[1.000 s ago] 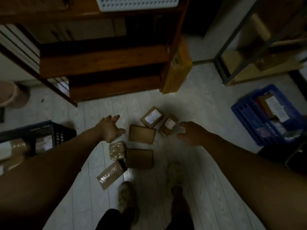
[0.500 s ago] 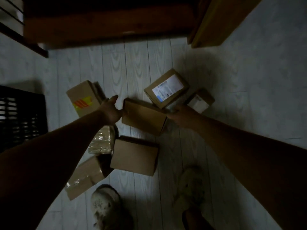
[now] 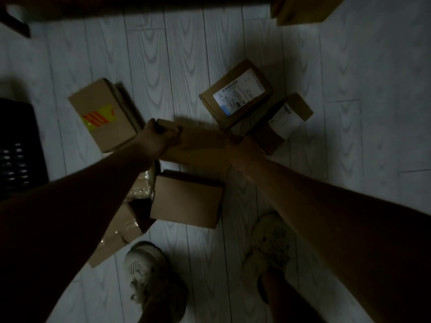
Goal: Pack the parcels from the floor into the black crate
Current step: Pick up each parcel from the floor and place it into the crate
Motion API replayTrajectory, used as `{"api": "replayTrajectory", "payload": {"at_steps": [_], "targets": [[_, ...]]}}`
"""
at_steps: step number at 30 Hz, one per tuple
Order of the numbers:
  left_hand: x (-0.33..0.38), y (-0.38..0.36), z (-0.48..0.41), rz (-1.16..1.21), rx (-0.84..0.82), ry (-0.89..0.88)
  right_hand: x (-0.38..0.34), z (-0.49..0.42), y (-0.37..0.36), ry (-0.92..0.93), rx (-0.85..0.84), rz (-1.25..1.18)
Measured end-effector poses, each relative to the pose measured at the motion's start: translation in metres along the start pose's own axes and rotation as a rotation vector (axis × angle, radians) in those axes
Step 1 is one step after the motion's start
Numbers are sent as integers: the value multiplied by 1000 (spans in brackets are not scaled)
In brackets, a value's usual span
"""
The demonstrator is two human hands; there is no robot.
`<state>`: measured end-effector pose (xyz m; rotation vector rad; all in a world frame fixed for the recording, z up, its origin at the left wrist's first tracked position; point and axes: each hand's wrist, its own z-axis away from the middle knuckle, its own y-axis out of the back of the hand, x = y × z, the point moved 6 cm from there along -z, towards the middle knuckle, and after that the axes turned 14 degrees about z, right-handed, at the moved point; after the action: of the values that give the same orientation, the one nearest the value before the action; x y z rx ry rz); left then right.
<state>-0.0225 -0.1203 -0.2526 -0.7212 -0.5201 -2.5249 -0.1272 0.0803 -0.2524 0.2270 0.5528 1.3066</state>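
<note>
The left hand and the right hand each grip 1 end of a brown box between them. It is best lifted flat, with both hands level. The black crate sits well left of the left hand. It is too dark to see inside.

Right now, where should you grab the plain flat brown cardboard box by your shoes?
Probably by its right edge, reaching from the right: the plain flat brown cardboard box lies flat with bare white floor there, while a shiny tape-wrapped parcel crowds its left side.
</note>
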Motion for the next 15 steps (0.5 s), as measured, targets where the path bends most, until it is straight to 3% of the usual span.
{"api": "replayTrajectory", "payload": {"at_steps": [7, 15], "targets": [[77, 74, 161, 151, 81, -15, -64, 169, 67, 123, 117, -52], [171, 171, 358, 223, 26, -107, -106, 388, 110, 198, 236, -211]]}}
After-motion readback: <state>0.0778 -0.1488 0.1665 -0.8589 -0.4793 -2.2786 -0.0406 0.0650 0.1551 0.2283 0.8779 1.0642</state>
